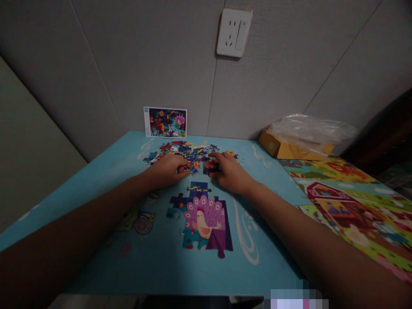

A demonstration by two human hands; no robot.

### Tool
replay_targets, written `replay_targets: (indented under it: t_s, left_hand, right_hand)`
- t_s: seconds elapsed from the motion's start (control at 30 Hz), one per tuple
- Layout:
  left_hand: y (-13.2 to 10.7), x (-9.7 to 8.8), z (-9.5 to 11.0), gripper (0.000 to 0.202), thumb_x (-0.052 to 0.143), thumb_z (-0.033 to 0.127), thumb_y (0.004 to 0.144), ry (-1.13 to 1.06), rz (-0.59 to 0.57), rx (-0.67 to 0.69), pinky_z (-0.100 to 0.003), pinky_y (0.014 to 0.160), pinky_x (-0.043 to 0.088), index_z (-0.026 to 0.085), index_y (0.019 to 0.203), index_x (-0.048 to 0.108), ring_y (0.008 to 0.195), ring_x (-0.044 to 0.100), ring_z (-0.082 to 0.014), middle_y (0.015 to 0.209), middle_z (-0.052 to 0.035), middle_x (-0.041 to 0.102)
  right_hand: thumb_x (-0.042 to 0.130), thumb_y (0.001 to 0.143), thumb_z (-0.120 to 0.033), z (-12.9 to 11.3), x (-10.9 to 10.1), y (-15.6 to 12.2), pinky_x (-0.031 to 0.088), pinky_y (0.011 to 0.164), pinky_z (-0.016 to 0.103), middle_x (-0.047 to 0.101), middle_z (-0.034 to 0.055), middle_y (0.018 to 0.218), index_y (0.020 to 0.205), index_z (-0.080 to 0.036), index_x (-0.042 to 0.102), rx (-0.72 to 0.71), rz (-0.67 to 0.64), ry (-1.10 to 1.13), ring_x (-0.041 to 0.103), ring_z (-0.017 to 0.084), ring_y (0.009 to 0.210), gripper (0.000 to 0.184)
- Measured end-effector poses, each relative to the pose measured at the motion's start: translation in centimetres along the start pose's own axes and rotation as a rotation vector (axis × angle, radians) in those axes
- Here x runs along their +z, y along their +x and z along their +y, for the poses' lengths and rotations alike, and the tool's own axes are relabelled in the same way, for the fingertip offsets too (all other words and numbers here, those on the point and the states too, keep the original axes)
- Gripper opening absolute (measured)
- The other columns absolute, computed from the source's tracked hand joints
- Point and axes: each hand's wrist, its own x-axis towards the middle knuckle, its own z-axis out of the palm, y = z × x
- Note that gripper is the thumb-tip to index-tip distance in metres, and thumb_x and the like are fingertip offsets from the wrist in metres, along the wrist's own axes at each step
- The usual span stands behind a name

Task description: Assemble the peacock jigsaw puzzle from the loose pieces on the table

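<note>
A partly joined jigsaw section with a purple peacock lies on the light blue table, close to me. Beyond it is a pile of loose puzzle pieces. My left hand rests at the near left side of this pile, fingers curled and thumb drawn in; whatever they hold is hidden. Across from it, my right hand has its thumb and fingers around a dark puzzle piece with a red figure. A narrow gap separates the two hands.
A picture card leans against the wall behind the pile. At the back right stands a yellow box with clear plastic over it. Colourful farm-scene puzzles cover the right side. A wall socket is above.
</note>
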Motion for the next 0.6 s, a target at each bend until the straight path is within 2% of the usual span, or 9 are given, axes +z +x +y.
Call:
replay_targets:
  t_s: [0.07, 0.17, 0.23, 0.33, 0.5, 0.6]
  left_hand:
    - [0.0, 0.1, 0.1, 0.016, 0.062, 0.026, 0.085, -0.017, 0.025, 0.011, -0.027, 0.067, 0.038, 0.017, 0.092, 0.073, 0.071, 0.057, -0.0158, 0.074, -0.0014, 0.065]
    - [-0.1, 0.2, 0.5, 0.017, 0.063, 0.031, 0.085, -0.084, 0.080, 0.030, -0.026, 0.063, 0.036, 0.018, 0.092, 0.071, 0.064, 0.053, -0.0137, 0.069, 0.0009, 0.061]
    - [-0.1, 0.2, 1.0, 0.020, 0.061, 0.035, 0.086, -0.143, 0.121, 0.046, -0.026, 0.059, 0.033, 0.017, 0.081, 0.066, 0.058, 0.048, -0.0120, 0.063, 0.0023, 0.055]
    - [-0.2, 0.1, 1.8, 0.031, 0.053, 0.035, 0.089, -0.244, 0.175, 0.032, -0.025, 0.055, 0.030, 0.017, 0.063, 0.051, 0.055, 0.042, -0.0109, 0.057, 0.0029, 0.046]
    - [-0.4, -0.4, 2.4, 0.031, 0.044, 0.035, 0.092, -0.493, 0.183, -0.060, -0.024, 0.052, 0.035, 0.018, 0.067, 0.050, 0.054, 0.047, -0.0105, 0.059, 0.0016, 0.052]
    - [-0.4, -0.5, 2.2, 0.030, 0.043, 0.034, 0.091, -0.527, 0.189, -0.054, -0.024, 0.053, 0.037, 0.018, 0.067, 0.049, 0.054, 0.048, -0.0106, 0.060, 0.0010, 0.052]
  right_hand:
    - [0.065, 0.079, -0.013, -0.2, -0.1, 0.0, 0.045, 0.087, 0.038, 0.067, 0.0138, 0.105, 0.128, -0.012, 0.058, 0.034, 0.037, 0.074, 0.061, 0.025, 0.097, 0.050]
    - [0.058, 0.089, -0.023, -1.1, -0.2, -0.1, 0.044, 0.071, 0.031, 0.068, 0.0083, 0.084, 0.103, -0.013, 0.066, 0.083, 0.095, 0.291, 0.060, 0.019, 0.076, 0.019]
    - [0.054, 0.093, -0.033, -1.8, 0.0, -0.3, 0.043, 0.062, 0.028, 0.066, 0.0064, 0.075, 0.093, -0.014, 0.064, 0.125, 0.101, 0.504, 0.058, 0.016, 0.066, 0.022]
    - [0.048, 0.096, -0.037, -2.5, 0.2, -0.5, 0.041, 0.053, 0.025, 0.063, 0.0028, 0.064, 0.089, -0.014, 0.062, 0.161, -0.004, 0.757, 0.054, 0.012, 0.052, 0.028]
    - [0.041, 0.099, -0.037, -2.5, 0.4, -0.7, 0.032, 0.045, 0.022, 0.058, 0.0014, 0.054, 0.076, -0.013, 0.066, 0.170, -0.097, 0.744, 0.042, 0.008, 0.043, 0.041]
    - [0.040, 0.099, -0.037, -2.2, 0.5, -0.8, 0.030, 0.046, 0.023, 0.056, 0.0015, 0.052, 0.072, -0.013, 0.067, 0.140, -0.122, 0.742, 0.041, 0.009, 0.043, 0.046]
